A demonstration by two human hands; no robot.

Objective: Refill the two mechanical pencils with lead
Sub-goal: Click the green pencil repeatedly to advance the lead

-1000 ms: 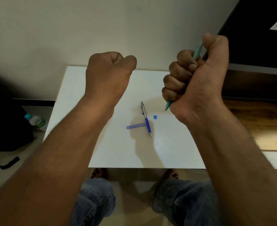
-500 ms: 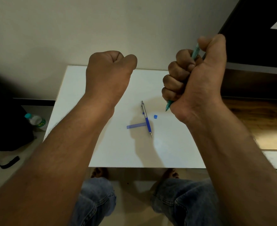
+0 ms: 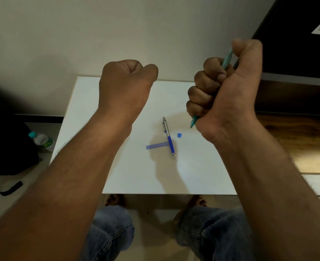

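My right hand (image 3: 225, 91) is raised above the white table (image 3: 91, 129) in a fist around a teal mechanical pencil (image 3: 227, 58). The pencil's tip pokes out below the fist and my thumb presses on its top end. My left hand (image 3: 126, 87) hangs in a closed fist to the left; nothing shows in it. On the table lies a blue and silver mechanical pencil (image 3: 169, 138), tip toward me. A translucent blue lead case (image 3: 157, 146) lies across it on the left. A small blue cap (image 3: 179, 135) sits just right of it.
A wall rises behind the table. A dark bag (image 3: 7, 144) and a plastic bottle (image 3: 41, 139) are on the floor at the left. A wooden surface (image 3: 302, 146) and dark furniture adjoin the table's right side. My knees in jeans and bare feet show below the front edge.
My right thumb has shifted slightly on the teal pencil's top end and the fist has drifted a little. My left fist and the items on the table have not moved.
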